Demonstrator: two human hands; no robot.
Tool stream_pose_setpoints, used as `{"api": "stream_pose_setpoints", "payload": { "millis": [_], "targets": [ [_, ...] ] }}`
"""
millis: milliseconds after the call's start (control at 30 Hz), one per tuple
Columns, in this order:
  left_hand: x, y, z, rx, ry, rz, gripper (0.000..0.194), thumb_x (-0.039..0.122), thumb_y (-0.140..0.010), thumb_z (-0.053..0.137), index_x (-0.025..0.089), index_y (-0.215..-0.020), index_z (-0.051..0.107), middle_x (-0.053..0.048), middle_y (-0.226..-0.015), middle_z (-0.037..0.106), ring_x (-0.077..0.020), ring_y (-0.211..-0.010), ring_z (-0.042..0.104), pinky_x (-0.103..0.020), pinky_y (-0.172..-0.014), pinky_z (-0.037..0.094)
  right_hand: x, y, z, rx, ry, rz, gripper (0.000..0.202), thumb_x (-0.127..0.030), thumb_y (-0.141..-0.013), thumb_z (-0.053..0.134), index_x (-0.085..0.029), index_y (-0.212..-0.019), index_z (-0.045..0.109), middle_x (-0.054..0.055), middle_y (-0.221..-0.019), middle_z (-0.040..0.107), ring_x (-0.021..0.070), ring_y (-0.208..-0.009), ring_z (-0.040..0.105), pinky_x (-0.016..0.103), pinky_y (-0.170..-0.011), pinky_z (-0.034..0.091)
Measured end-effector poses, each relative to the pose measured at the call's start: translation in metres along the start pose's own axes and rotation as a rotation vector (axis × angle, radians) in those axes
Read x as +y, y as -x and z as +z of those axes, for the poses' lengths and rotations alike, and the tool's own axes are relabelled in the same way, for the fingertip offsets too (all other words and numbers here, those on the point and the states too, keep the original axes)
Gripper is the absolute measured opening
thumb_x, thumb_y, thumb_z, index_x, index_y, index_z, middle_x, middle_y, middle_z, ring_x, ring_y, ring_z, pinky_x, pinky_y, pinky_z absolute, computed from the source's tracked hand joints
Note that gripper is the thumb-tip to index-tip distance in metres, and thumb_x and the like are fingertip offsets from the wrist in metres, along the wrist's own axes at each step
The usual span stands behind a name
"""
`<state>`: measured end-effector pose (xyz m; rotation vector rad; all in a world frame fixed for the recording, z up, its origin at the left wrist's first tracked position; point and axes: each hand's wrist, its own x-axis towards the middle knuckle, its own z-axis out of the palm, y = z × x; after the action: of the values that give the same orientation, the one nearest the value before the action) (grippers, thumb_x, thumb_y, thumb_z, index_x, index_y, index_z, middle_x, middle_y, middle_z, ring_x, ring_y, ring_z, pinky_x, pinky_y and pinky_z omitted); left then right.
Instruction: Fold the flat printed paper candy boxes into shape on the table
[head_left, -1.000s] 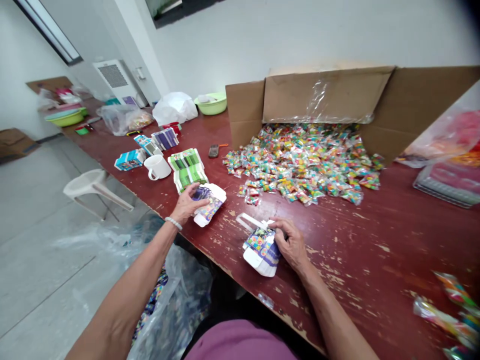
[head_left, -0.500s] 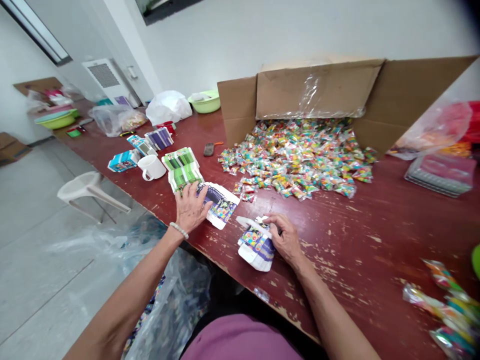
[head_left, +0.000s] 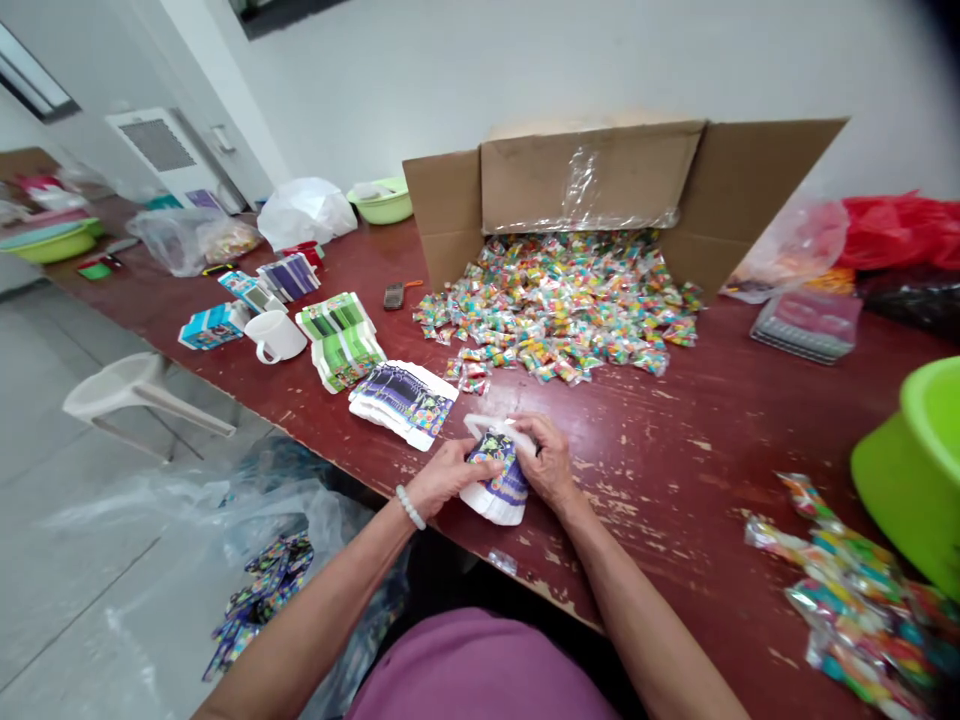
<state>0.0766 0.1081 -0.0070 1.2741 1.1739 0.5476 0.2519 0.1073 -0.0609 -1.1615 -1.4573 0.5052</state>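
Observation:
A bundle of flattened purple printed cartons [head_left: 495, 490] with white flaps is at the table's front edge, between my two hands. My left hand [head_left: 448, 474] grips its left side, thumb lying across the printed face. On the opposite side, my right hand [head_left: 549, 458] has its fingers closed around the bundle's upper right. A whitish, translucent strip [head_left: 480, 424] crosses the top of the bundle and runs under my right fingers. Just beyond my left hand lies a fanned stack of similar purple cartons [head_left: 405, 400], beside green folded cartons [head_left: 343, 342].
A tipped cardboard box [head_left: 592, 180] spills wrapped candies [head_left: 562, 300] onto the red table [head_left: 660, 440]. Left stand a white mug [head_left: 276, 336] and blue cartons [head_left: 214, 326]. A green tub [head_left: 911, 460] and more candies [head_left: 855, 590] lie right. A plastic stool [head_left: 127, 390] stands on the floor.
My left hand has left the fanned purple stack and moved right to grip the bundle. My right hand stays on the bundle. The view has shifted right, bringing the green tub in.

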Motion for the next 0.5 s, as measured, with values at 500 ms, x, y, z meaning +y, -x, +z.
{"api": "stream_pose_setpoints", "payload": {
  "millis": [500],
  "targets": [
    [0.015,0.011,0.045,0.012,0.555,-0.051,0.075,0.018,-0.062,0.085,0.02,-0.13,0.052,-0.005,-0.098,0.071,-0.0161,-0.078,0.068,-0.03,-0.077,0.054,0.008,0.003,-0.002,0.23,-0.238,0.267,0.03,-0.03,-0.083,0.045,-0.019,-0.107,0.06,0.009,-0.105,0.066,0.0248,-0.1,0.062,0.038,-0.091,0.048]
  ]
}}
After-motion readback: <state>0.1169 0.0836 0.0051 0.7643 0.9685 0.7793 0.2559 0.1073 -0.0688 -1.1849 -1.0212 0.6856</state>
